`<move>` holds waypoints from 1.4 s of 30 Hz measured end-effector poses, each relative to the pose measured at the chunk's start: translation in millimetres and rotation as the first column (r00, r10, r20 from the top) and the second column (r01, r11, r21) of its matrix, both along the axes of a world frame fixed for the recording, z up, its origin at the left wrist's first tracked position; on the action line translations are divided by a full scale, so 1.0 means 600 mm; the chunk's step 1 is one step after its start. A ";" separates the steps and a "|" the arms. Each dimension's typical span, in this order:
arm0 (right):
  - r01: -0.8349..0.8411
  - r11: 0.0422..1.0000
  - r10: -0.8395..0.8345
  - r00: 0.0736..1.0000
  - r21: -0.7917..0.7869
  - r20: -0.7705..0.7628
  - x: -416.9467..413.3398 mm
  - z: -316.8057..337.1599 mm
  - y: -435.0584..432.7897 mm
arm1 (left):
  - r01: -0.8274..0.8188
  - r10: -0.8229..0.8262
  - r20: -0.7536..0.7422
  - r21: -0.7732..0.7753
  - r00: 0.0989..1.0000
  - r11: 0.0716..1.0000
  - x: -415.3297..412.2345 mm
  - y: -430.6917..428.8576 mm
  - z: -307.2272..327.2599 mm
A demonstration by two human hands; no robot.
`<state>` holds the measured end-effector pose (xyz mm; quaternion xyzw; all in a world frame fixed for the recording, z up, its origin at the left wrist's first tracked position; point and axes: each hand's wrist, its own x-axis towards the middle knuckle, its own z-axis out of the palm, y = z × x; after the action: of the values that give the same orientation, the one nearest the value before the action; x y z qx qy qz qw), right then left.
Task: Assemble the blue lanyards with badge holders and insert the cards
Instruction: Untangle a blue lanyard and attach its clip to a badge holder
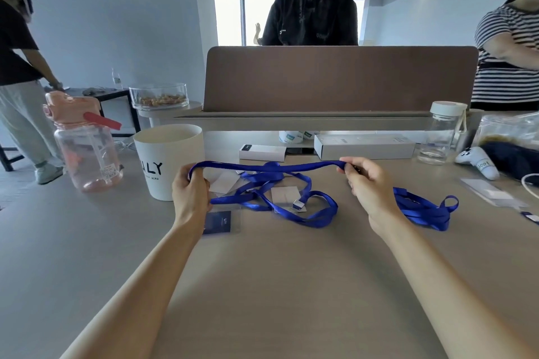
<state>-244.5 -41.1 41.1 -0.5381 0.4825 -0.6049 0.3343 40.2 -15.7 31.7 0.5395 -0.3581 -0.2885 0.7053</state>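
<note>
A blue lanyard (271, 167) is stretched above the table between my two hands. My left hand (190, 192) grips its left end, where the strap loops back down. My right hand (368, 183) pinches its right end. Below it more blue lanyard strap (306, 213) lies tangled on the table, with a metal clip (298, 204) at one end. A clear badge holder with a dark blue card (219, 220) lies beside my left wrist. Another clear holder with a white card (284, 195) sits under the tangle. A further bundle of blue lanyards (425, 211) lies right of my right hand.
A white bucket (169, 160) and a pink water bottle (84, 143) stand at left. White boxes (364, 146), a clear bottle (440, 131), a toy figure (478, 162) and empty clear sleeves (490, 192) lie at back and right. A brown divider (341, 79) backs the table; three people stand around.
</note>
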 end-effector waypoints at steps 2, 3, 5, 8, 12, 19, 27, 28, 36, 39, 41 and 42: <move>-0.068 0.996 0.071 0.996 0.058 -0.051 -0.002 0.008 0.004 | 0.002 0.002 0.189 -0.022 0.982 1.000 0.011 0.001 0.003; -0.127 0.986 0.137 0.986 0.108 -0.096 -0.003 0.012 0.007 | 0.038 -0.038 0.327 0.005 0.944 0.999 0.016 0.002 0.005; -0.251 0.939 0.304 0.925 0.237 -0.226 0.000 0.014 0.015 | 0.192 -0.273 0.565 0.200 0.778 0.961 0.022 0.008 0.009; -0.339 0.856 0.495 0.758 0.390 -0.426 0.020 0.002 0.025 | 0.351 -0.640 0.534 0.548 0.552 0.759 0.015 0.017 0.002; -0.297 0.910 0.413 0.706 0.289 -0.576 0.038 -0.025 0.017 | 0.239 -0.586 0.635 0.549 0.503 0.801 0.005 0.012 -0.014; -0.228 0.971 0.218 0.744 0.066 -0.632 0.033 -0.056 0.008 | -0.147 -0.206 0.908 0.275 0.365 0.950 0.025 0.006 -0.035; -0.158 0.987 0.139 0.742 0.030 -0.656 -0.003 -0.074 0.039 | -0.074 -0.037 0.999 0.037 0.011 0.997 -0.016 0.069 -0.034; -0.149 0.989 0.124 0.708 0.024 -0.695 -0.010 -0.076 0.043 | -0.065 -0.016 1.000 0.015 -0.022 0.998 -0.028 0.074 -0.038; 0.124 0.967 -0.246 0.668 -0.221 -0.703 -0.102 -0.074 0.077 | 0.007 0.081 0.992 -0.081 -0.102 0.997 -0.125 0.074 -0.039; 0.164 0.965 -0.262 0.644 -0.205 -0.719 -0.145 -0.077 0.080 | 0.103 0.053 0.996 -0.045 -0.076 0.994 -0.176 0.063 -0.044; 0.182 0.965 -0.260 0.651 -0.187 -0.713 -0.164 -0.078 0.081 | 0.173 -0.002 1.000 0.000 0.006 0.985 -0.213 0.058 -0.053; 0.184 0.968 -0.252 0.670 -0.172 -0.699 -0.168 -0.078 0.083 | 0.202 -0.044 0.998 0.032 0.054 0.979 -0.229 0.055 -0.058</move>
<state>-345.5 8.8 -5.9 -0.6830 0.6083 -0.4039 0.0221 -97.1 17.3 -2.9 0.5161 -0.8030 0.1205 0.2726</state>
